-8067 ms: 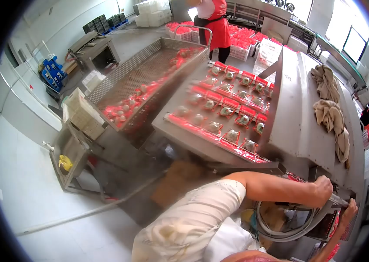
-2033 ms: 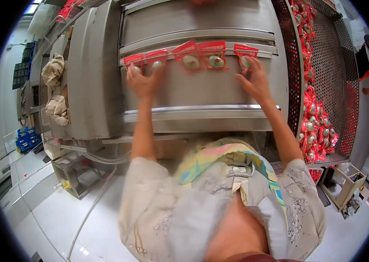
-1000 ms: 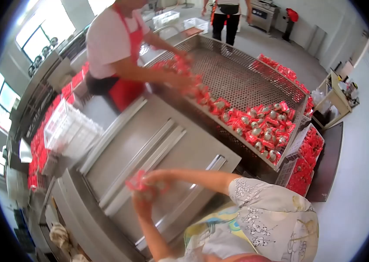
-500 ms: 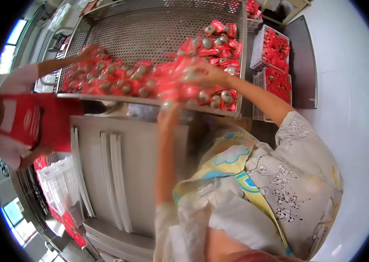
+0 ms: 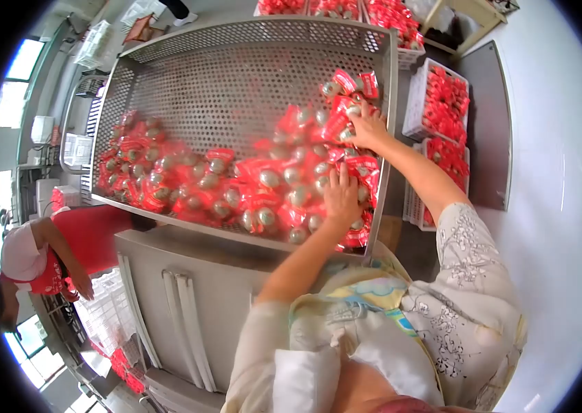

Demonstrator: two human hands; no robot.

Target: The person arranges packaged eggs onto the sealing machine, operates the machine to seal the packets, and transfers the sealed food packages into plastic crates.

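A perforated metal bin (image 5: 187, 48) holds many red-and-clear packets (image 5: 270, 180), each with a greenish-grey round item inside. My left hand (image 5: 343, 195) rests on the packets near the bin's front right, its fingers spread and pointing into the pile. Farther back by the right wall, my right hand (image 5: 368, 126) reaches down onto other packets, fingers apart over a red one. Whether either hand grips a packet cannot be made out. The packets lie along the near side and right end of the bin.
A steel table (image 5: 222, 289) with raised rails adjoins the bin's near side. At left a person in a red apron (image 5: 91, 237) stands bent by a white crate (image 5: 108, 310). White crates of red packets (image 5: 418, 103) stand right of the bin, beside a dark panel (image 5: 485, 124).
Both hands have moved right and apart from the blurred packets they handled together, and now touch the pile. The other person's arm has withdrawn from the bin.
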